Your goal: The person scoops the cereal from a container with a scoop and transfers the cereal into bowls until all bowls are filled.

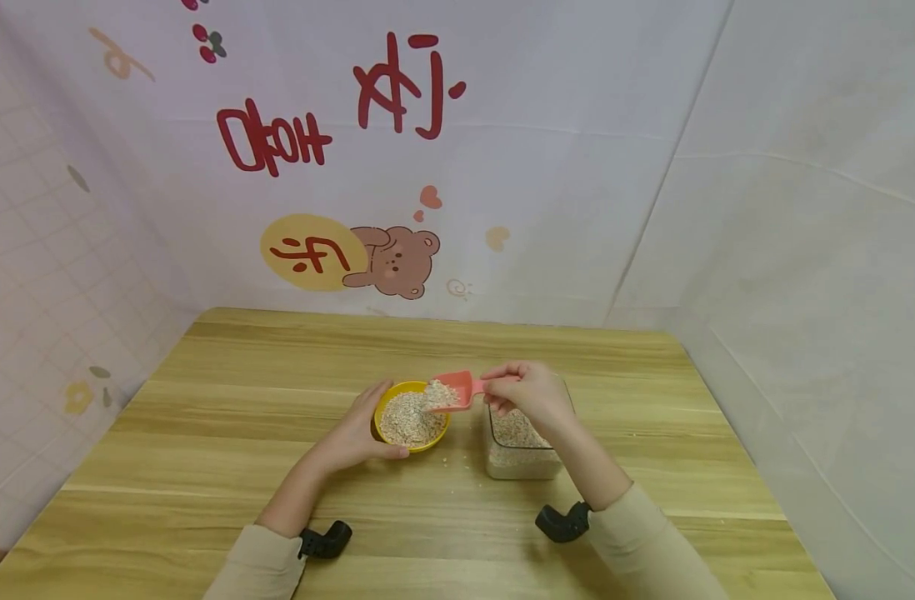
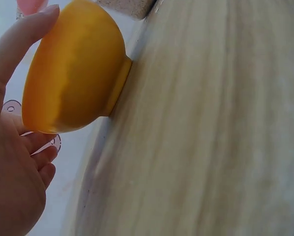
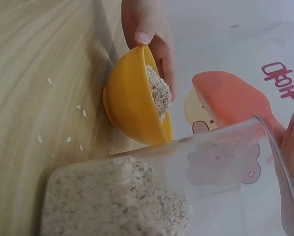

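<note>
A yellow bowl (image 1: 411, 417) full of oat flakes (image 1: 408, 421) stands on the table. My left hand (image 1: 355, 431) holds its left side, thumb near the front and fingers round the back; the left wrist view shows the thumb against the bowl's wall (image 2: 83, 69). By its handle, my right hand (image 1: 528, 395) grips a pink scoop (image 1: 461, 388), tilted over the bowl's right rim with oats at its lip. Below the right hand is a clear container (image 1: 521, 462) of oats, partly hidden by that hand and forearm. In the right wrist view, the scoop (image 3: 230, 96) appears above the bowl.
Several loose flakes (image 3: 80, 110) lie on the wooden table (image 1: 427, 517) between bowl and container. A printed white cloth (image 1: 540, 208) hangs behind the table. Each wrist wears a black device (image 1: 326, 540).
</note>
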`<action>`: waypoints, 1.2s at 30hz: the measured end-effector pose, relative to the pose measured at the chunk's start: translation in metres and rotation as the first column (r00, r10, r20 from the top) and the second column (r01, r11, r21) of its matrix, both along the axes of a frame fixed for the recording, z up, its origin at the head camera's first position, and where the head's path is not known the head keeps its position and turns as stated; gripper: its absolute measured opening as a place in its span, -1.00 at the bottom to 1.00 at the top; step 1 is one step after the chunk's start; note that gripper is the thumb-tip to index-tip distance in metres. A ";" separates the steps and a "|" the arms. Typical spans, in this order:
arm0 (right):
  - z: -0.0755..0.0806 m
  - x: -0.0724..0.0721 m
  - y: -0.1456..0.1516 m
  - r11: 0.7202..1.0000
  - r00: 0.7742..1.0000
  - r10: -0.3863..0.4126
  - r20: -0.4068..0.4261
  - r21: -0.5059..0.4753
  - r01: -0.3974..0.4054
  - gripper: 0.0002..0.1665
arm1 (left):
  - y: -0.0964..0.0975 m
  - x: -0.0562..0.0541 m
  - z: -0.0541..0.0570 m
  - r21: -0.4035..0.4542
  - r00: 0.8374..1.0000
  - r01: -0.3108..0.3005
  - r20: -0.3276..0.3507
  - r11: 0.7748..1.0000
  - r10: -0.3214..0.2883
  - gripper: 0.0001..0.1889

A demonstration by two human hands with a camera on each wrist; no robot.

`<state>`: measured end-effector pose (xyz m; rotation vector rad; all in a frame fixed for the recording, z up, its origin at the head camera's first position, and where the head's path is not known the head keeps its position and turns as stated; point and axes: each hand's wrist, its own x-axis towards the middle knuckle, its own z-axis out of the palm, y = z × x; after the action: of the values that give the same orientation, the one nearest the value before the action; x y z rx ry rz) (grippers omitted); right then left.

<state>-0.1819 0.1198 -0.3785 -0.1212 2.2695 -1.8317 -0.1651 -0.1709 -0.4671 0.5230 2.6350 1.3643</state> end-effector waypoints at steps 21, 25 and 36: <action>0.030 -0.021 -0.023 0.950 0.957 0.267 -0.112 0.198 -0.242 -0.87 | -0.001 -0.002 -0.005 0.021 1.000 0.007 0.016 1.000 -0.007 0.24; 0.039 -0.022 -0.025 0.932 0.948 0.300 -0.110 0.245 -0.266 -0.89 | -0.002 -0.003 -0.005 0.031 1.000 0.002 0.023 1.000 -0.003 0.24; 0.044 -0.023 -0.025 0.931 0.954 0.284 -0.092 0.266 -0.252 -0.89 | -0.001 -0.003 -0.006 0.037 0.999 -0.005 0.034 0.999 0.004 0.24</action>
<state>-0.2047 0.0952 -0.3341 -0.4948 2.4085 -1.4243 -0.1677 -0.1723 -0.4732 0.4942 2.5908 1.4134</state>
